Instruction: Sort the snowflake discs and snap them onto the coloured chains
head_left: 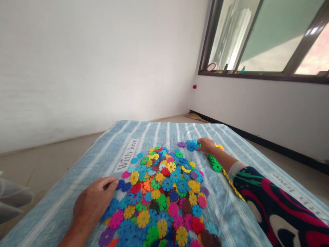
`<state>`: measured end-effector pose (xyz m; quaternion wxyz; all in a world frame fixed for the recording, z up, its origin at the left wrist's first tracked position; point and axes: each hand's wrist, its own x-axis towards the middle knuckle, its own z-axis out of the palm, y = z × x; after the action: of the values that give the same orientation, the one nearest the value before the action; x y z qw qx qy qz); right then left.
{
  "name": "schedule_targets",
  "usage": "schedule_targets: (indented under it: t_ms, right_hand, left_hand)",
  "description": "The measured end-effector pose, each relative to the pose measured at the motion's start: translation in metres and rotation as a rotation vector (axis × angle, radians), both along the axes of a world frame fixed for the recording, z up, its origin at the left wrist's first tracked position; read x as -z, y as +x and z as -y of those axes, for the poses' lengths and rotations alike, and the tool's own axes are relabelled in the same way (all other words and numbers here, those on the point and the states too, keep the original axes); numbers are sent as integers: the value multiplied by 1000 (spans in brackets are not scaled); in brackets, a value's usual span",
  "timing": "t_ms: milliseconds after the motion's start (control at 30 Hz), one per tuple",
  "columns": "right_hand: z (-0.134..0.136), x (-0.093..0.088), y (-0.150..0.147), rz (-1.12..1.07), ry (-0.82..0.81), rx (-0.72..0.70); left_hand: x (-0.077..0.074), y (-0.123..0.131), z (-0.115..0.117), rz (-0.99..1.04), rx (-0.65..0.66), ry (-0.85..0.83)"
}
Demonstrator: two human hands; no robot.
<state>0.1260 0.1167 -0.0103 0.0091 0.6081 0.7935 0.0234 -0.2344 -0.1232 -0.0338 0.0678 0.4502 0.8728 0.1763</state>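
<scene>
A large heap of multicoloured plastic snowflake discs (167, 185) lies on a striped blue cloth (108, 164). My left hand (94, 199) rests at the heap's left edge, fingers curled and thumb against the index finger. A dark blue snowflake disc (120, 184) touches its fingertips; whether it is gripped, I cannot tell. Beyond the heap, my right hand (206, 145) is pinched at a light blue snowflake disc beside a small group of blue discs (190, 145). Left of that group lies a purple disc (181, 144). Under my right forearm are a green row of discs (215, 164) and a yellow row (232, 183), both partly hidden.
The cloth covers a table whose far edge faces a white wall (102, 61). On the right, a dark-framed window (264, 37) has a small red-rimmed mirror (211, 67) and small bottles on its sill. Something whitish and translucent (14, 199) stands at the lower left.
</scene>
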Motion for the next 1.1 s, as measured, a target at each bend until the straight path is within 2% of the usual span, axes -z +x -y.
schedule_targets:
  t_ms: [167,300,467,633,767,933,1100]
  right_hand:
    - [13,-8,1,-19,13,-7]
    - [44,-12,3,-67,24,-61]
    - [112,-5,7,-173,3,-139]
    - [186,4,10,-403,-57,-223]
    - [226,9,5,-493,-75,-253]
    - [259,15,-16,-552,-83,-409]
    - [276,17,-43,-491,-103,-499]
  left_hand:
    - [1,-1,-1,-5,2,50]
    - [0,-1,-2,-4,-5,65]
    - [-3,2,-2,-9,1,72]
    - [-4,6,-1,17,13,55]
    - [-6,10,1,19,25,87]
    - [-5,13,2,12,18,105]
    - [-3,15,3,9,28,127]
